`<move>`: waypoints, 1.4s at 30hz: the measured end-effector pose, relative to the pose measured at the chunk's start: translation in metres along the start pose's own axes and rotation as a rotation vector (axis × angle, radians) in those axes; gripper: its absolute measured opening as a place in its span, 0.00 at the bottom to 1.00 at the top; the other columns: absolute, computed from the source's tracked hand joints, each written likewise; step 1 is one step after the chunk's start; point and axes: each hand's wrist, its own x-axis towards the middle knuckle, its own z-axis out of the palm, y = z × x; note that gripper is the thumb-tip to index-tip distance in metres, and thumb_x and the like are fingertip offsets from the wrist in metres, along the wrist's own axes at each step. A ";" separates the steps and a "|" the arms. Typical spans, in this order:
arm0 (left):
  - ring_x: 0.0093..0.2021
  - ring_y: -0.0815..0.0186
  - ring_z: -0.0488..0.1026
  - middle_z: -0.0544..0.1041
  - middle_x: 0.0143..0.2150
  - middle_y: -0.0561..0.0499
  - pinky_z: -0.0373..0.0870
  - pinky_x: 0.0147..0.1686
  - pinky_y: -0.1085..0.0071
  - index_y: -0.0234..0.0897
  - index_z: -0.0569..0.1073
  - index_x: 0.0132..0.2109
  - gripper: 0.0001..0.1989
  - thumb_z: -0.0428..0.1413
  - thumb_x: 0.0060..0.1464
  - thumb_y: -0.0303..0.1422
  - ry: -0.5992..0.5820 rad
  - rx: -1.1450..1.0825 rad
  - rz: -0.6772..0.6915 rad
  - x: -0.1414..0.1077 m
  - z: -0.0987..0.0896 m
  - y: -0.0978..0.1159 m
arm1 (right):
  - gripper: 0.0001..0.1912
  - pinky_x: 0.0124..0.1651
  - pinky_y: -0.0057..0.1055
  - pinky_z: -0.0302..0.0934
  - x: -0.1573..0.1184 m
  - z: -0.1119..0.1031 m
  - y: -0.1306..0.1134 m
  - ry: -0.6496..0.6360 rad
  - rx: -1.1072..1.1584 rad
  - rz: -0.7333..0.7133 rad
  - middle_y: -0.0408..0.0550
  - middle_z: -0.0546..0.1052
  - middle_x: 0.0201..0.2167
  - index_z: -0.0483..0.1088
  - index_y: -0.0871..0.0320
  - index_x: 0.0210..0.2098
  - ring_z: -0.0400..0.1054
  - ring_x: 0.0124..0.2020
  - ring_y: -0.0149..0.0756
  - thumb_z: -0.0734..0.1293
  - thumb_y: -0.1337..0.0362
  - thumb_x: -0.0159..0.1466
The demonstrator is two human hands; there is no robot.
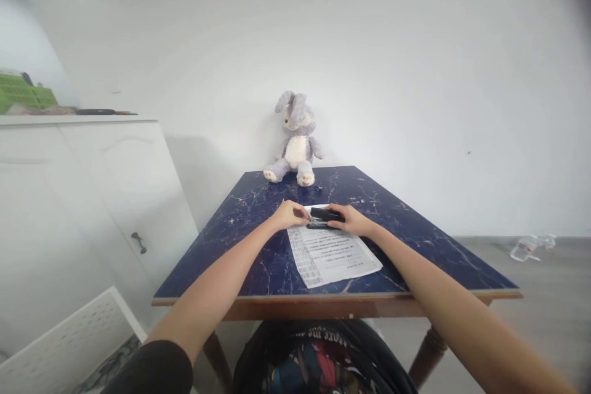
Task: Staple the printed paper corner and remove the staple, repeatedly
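Observation:
A black stapler [325, 215] lies over the far end of some printed sheets of paper [337, 258] on the dark blue marbled table [221, 258]. Its top arm stands apart from its base, with a silvery part showing between. My right hand [349, 220] is closed around the stapler's right end. At the other end, my left hand [290, 215] has thumb and fingers drawn together in a pinch beside the stapler's tip and the paper's far left edge. What sits between those fingertips is too small to make out.
A grey plush rabbit [296, 141] sits at the table's far edge against the white wall. To the left stand a white cabinet [106, 184] with a green basket [25, 93] on top, and a white perforated bin [74, 338]. Clear plastic [529, 247] lies on the floor at right.

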 end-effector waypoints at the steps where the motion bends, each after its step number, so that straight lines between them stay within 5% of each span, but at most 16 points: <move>1: 0.36 0.60 0.81 0.85 0.35 0.44 0.75 0.39 0.69 0.33 0.85 0.36 0.12 0.70 0.44 0.35 -0.011 0.010 0.004 0.000 -0.002 -0.001 | 0.22 0.50 0.40 0.69 0.000 0.000 0.000 0.001 0.001 -0.001 0.51 0.82 0.47 0.73 0.55 0.55 0.77 0.45 0.47 0.69 0.50 0.66; 10: 0.50 0.56 0.81 0.85 0.47 0.43 0.72 0.55 0.66 0.36 0.86 0.43 0.15 0.69 0.48 0.37 -0.234 0.040 0.076 -0.007 -0.036 -0.018 | 0.23 0.51 0.42 0.69 0.000 0.000 -0.002 -0.011 0.027 0.017 0.51 0.82 0.47 0.73 0.55 0.54 0.77 0.45 0.49 0.69 0.49 0.66; 17: 0.45 0.59 0.81 0.85 0.42 0.48 0.72 0.51 0.65 0.38 0.76 0.46 0.17 0.67 0.48 0.31 -0.086 -0.041 0.057 0.001 -0.008 -0.011 | 0.21 0.50 0.43 0.69 0.002 0.002 -0.006 0.022 0.023 0.039 0.51 0.82 0.45 0.74 0.56 0.52 0.76 0.44 0.48 0.69 0.49 0.65; 24: 0.39 0.63 0.79 0.83 0.39 0.54 0.68 0.48 0.68 0.40 0.75 0.45 0.20 0.70 0.44 0.32 0.013 0.144 0.128 0.014 0.008 -0.012 | 0.24 0.54 0.43 0.68 0.003 0.003 0.001 0.017 0.126 0.039 0.51 0.81 0.47 0.74 0.57 0.52 0.75 0.47 0.49 0.72 0.48 0.64; 30: 0.41 0.62 0.78 0.83 0.38 0.55 0.65 0.50 0.70 0.43 0.78 0.46 0.14 0.67 0.51 0.33 0.029 0.346 0.175 0.017 0.016 -0.014 | 0.25 0.48 0.39 0.68 0.007 0.009 0.009 0.055 0.104 0.038 0.48 0.80 0.40 0.74 0.57 0.48 0.74 0.41 0.45 0.74 0.46 0.61; 36: 0.41 0.61 0.77 0.81 0.38 0.52 0.67 0.46 0.70 0.40 0.79 0.39 0.14 0.68 0.50 0.42 -0.084 0.381 0.194 0.021 -0.001 -0.019 | 0.24 0.43 0.34 0.66 0.008 0.008 -0.003 0.047 0.067 0.047 0.46 0.80 0.38 0.72 0.57 0.47 0.73 0.37 0.40 0.73 0.47 0.61; 38: 0.43 0.61 0.77 0.81 0.40 0.51 0.68 0.50 0.69 0.39 0.80 0.41 0.13 0.63 0.56 0.43 -0.106 0.377 0.176 0.019 -0.011 -0.029 | 0.23 0.42 0.33 0.65 0.007 0.004 -0.011 0.010 0.046 0.055 0.45 0.80 0.36 0.73 0.57 0.47 0.73 0.36 0.39 0.74 0.48 0.60; 42: 0.53 0.55 0.74 0.78 0.52 0.46 0.66 0.57 0.58 0.44 0.80 0.51 0.13 0.56 0.64 0.39 0.018 0.583 0.119 0.013 -0.018 -0.047 | 0.19 0.42 0.31 0.64 0.000 -0.010 -0.021 -0.079 0.006 0.034 0.44 0.78 0.37 0.73 0.58 0.44 0.71 0.36 0.37 0.75 0.55 0.58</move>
